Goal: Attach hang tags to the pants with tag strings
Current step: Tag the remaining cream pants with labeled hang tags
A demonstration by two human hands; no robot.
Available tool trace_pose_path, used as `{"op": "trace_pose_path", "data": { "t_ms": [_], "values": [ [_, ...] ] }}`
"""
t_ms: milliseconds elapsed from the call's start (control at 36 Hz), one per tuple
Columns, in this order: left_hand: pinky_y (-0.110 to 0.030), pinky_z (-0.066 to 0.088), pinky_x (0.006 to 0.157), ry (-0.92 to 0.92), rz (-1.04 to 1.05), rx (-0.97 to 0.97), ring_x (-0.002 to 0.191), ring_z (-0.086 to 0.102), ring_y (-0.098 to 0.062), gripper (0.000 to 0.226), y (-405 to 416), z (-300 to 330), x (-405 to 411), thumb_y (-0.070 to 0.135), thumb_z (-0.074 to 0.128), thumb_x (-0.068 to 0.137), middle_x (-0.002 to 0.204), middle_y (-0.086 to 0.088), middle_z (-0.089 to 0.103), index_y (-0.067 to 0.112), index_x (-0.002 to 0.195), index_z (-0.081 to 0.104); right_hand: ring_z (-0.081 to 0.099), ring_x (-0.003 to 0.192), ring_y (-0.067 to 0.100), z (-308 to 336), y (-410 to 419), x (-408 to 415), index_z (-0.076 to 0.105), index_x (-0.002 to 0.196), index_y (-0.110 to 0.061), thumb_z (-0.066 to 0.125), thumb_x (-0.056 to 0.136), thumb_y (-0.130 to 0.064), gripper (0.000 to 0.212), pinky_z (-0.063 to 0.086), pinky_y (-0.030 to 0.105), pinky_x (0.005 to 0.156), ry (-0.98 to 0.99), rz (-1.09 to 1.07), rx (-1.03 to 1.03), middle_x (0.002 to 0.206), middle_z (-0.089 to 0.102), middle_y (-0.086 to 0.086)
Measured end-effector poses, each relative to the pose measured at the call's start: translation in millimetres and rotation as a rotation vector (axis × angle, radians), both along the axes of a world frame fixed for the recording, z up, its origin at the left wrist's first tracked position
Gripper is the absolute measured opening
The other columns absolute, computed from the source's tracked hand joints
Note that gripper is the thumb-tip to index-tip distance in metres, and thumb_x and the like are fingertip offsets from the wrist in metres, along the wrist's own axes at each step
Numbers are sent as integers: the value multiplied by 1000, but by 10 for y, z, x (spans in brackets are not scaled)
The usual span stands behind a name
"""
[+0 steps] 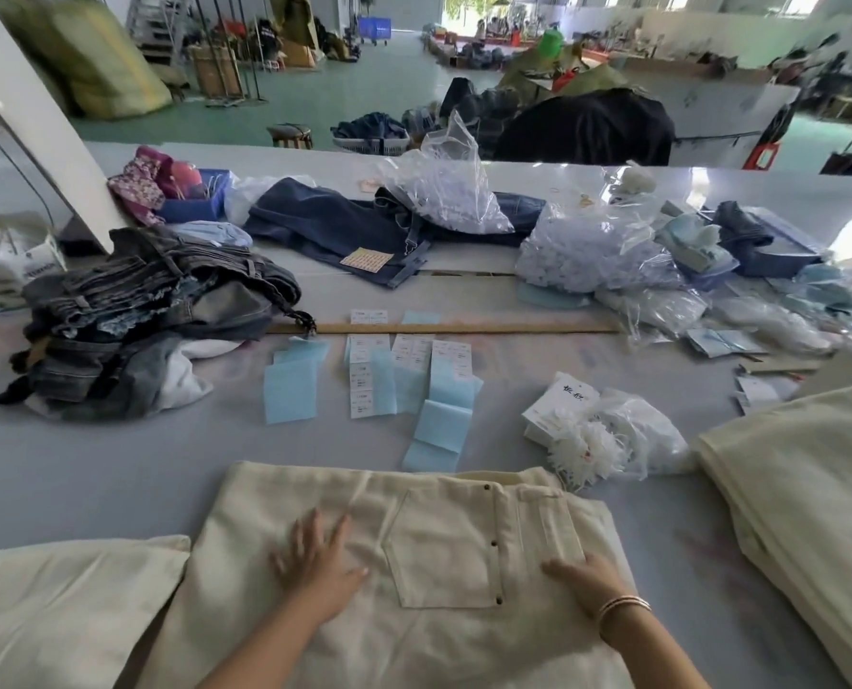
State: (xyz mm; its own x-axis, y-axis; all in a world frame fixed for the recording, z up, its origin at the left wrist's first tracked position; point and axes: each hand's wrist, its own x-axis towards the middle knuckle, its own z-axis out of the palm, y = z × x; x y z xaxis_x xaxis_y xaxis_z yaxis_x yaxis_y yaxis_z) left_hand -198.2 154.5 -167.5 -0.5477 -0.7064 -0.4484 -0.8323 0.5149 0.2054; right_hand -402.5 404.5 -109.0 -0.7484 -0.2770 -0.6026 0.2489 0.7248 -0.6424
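A pair of cream pants [414, 564] lies flat at the near edge of the tabletop [91, 469], back pocket [444, 549] facing up. The left hand [317, 564] rests on the cloth left of the pocket, its fingers spread and straight, grasping nothing; it is slightly blurred. The right hand [585, 581] lies on the cloth just right of the pocket, below the belt loop, fingers released and flat; a bracelet [623, 606] circles that wrist. More folded cream pants lie at the near left corner [66, 604] and in a stack at the near right [812, 499]. Just beyond the pants' waistband, toward the right, a bundle of white tag strings [588, 452] in a clear bag sits beside a small pile of white hang tags [558, 402]. Strips of blue and white labels [394, 380] lie in the middle of the tabletop, near a long wooden ruler [464, 328]. A heap of faded jeans [140, 315] sits toward the left edge, and dark jeans [344, 226] and clear bags [588, 246] lie along the far edge.
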Motion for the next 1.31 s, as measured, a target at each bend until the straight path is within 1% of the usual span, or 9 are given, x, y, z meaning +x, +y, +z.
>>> {"op": "trace_pose_path", "data": {
  "t_ms": [83,222,306,444,528,611,750,861,1306],
  "values": [
    [-34,30,111,156,-18,-29,138,29,-24,53,196,324,-167,43,55,89,149,-2,30,31,139,42,65,81,24,265,-152,110,67,100,-7,68,80,-2,20,53,32,74,105,134,-96,84,70,7],
    [-29,56,62,785,182,632,65,65,-5,18,680,952,-497,36,61,92,82,1,68,19,92,61,59,78,17,646,-512,617,65,88,-20,64,83,-19,6,42,18,63,528,400,-55,84,69,-1],
    [-34,58,65,893,279,775,73,69,-17,28,838,1130,-579,41,65,88,83,-3,72,15,97,61,65,87,15,730,-685,918,65,104,-25,56,90,-25,17,50,25,73,493,431,-186,94,71,-3],
    [-29,54,59,948,415,997,75,70,-17,17,857,1107,-431,23,61,93,88,-8,73,10,104,63,51,80,7,697,-697,955,64,113,-20,54,89,-13,27,37,3,71,393,389,-235,94,51,-2],
    [-29,54,56,1011,531,1170,74,71,-25,22,885,1093,-335,24,54,97,94,-17,73,9,104,67,53,88,14,695,-641,900,62,122,-9,48,93,-5,33,47,26,86,125,186,-363,109,47,5],
    [-34,56,60,1086,624,1211,75,69,-29,19,934,1076,-321,17,55,95,93,-21,72,7,104,68,52,74,7,757,-613,874,64,120,-9,52,94,-9,29,45,20,66,3,90,-464,110,56,8],
    [-31,56,69,1117,571,1229,91,70,-27,23,1062,1093,-314,13,51,96,106,-19,71,7,112,67,63,92,11,753,-571,896,69,107,-22,67,86,-25,21,51,24,82,234,209,-353,100,69,0],
    [-32,57,63,1141,636,1279,81,71,-27,22,1088,1106,-301,5,50,95,99,-22,72,0,110,66,53,63,8,704,-539,868,71,85,-12,55,90,-7,18,42,21,60,276,130,-364,71,65,-3],
    [-35,58,66,1305,680,1441,80,70,-29,27,1039,1218,-102,4,57,74,97,-25,69,2,94,74,57,67,31,833,-436,835,66,90,2,37,88,10,30,46,35,64,-298,-311,-826,76,65,21]
  ]
}}
